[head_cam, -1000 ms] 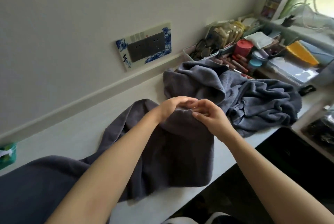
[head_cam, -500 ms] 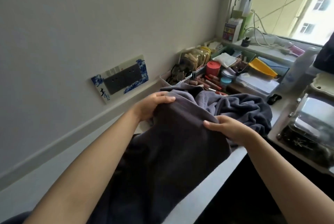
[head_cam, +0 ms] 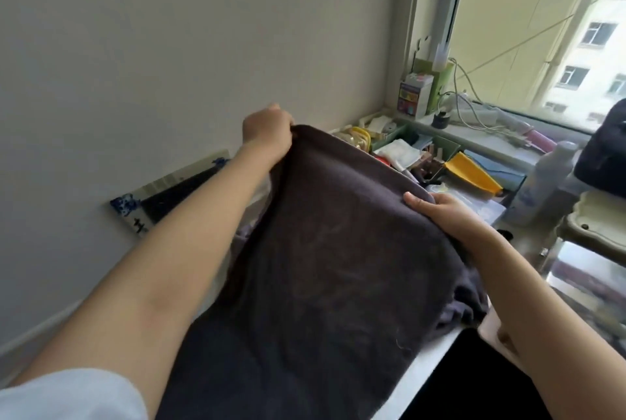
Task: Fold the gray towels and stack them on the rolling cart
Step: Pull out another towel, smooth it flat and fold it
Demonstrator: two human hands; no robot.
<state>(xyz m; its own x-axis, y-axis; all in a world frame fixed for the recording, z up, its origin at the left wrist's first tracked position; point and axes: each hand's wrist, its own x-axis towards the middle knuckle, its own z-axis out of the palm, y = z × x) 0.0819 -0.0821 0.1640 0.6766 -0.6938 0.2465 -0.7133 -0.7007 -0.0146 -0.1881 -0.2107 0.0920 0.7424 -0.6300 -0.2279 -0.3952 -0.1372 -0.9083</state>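
Left hand (head_cam: 267,130) and right hand (head_cam: 440,213), now apart, each grip the raised gray towel (head_cam: 321,267), spreading its edge for folding.

The towel (head_cam: 325,260) I hold is a uniform dark gray, with no pattern. My left hand (head_cam: 267,130) grips its upper corner and my right hand (head_cam: 440,213) grips its right edge. My sleeve (head_cam: 67,396), below-left of the towel, is plain white. The wall (head_cam: 169,30) behind the towel is off-white. The outlet plate (head_cam: 162,192), left of the towel, has a dark center panel and a white border with blue floral corners and a black character. Right of the towel lies a yellow-orange folder (head_cam: 471,174). Above-right of the towel stand a green box (head_cam: 437,87) and a multicoloured carton (head_cam: 411,99).
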